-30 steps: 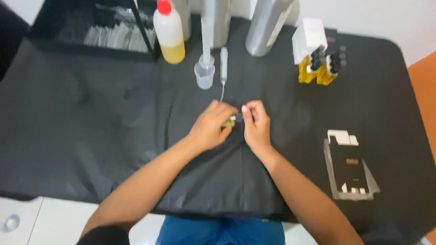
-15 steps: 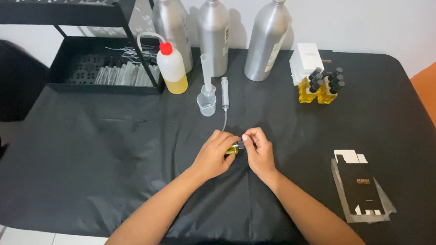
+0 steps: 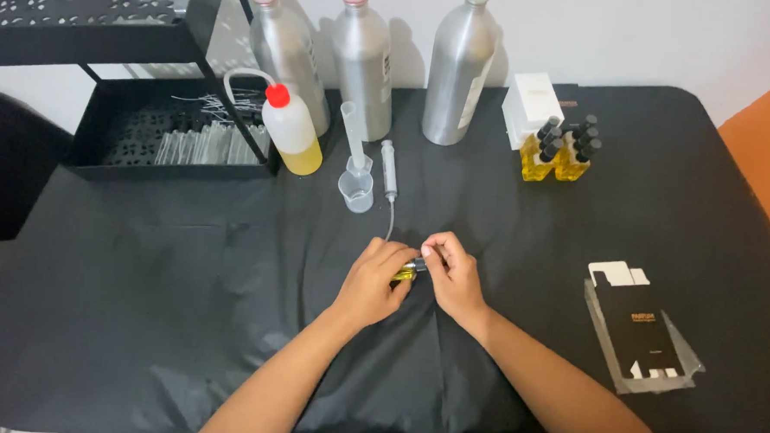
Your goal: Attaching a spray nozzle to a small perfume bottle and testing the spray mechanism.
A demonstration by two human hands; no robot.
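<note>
At the far left, a black wire rack point(image 3: 107, 48) stands over a black tray point(image 3: 167, 151) of thin clear tubes. Just right of it are a squeeze bottle point(image 3: 292, 130) of yellow liquid with a red cap, three tall aluminium bottles point(image 3: 361, 64), a small clear measuring cylinder point(image 3: 355, 176) and a syringe point(image 3: 389, 169) whose thin tube trails toward the near side.

At the middle of the black cloth point(image 3: 139, 301), the left hand point(image 3: 372, 281) is curled closed around a small vial point(image 3: 407, 271) of yellow liquid. The vial lies roughly crosswise, its long axis running left to right, the body buried in the left palm and its capped end pointing right. The right hand point(image 3: 450, 271) meets it there, thumb and forefinger pinched on that end, the other fingers loosely bent. Both hands touch the vial; the left carries its body, the right only its tip, which lies just left of the right fingertips.

Farther right and farther away stand a white box point(image 3: 533, 97) and a cluster of small yellow bottles with black caps point(image 3: 565, 151). At the near right lies a flattened dark carton point(image 3: 644, 332).
</note>
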